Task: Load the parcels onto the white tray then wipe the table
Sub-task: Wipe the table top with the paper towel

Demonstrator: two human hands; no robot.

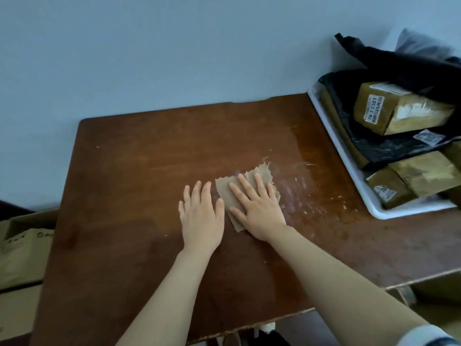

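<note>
While both forearms reached in from the near edge, the left hand lay flat on the table, fingers straight and holding nothing. Just beside it, the right hand pressed palm-down on the cloth, fingers spread and straight, pinning it rather than gripping it. The cloth, brown with ragged edges, lay flat on the wood near the middle of the table.

Right of the cloth, pale smears and a wet sheen ran toward the tray. Farther right, the tray stood on the table's right end with the parcels piled in it, brown boxes among black bags, and no parcel showed on the tabletop.

Loading therefore looked finished, and wiping was the step in hand, seemingly about midway. The next move probably called for pushing the cloth rightward through the smears under steady palm pressure, stopping short of the tray's rim. The dull left half of the table likely needed a pass too.
</note>
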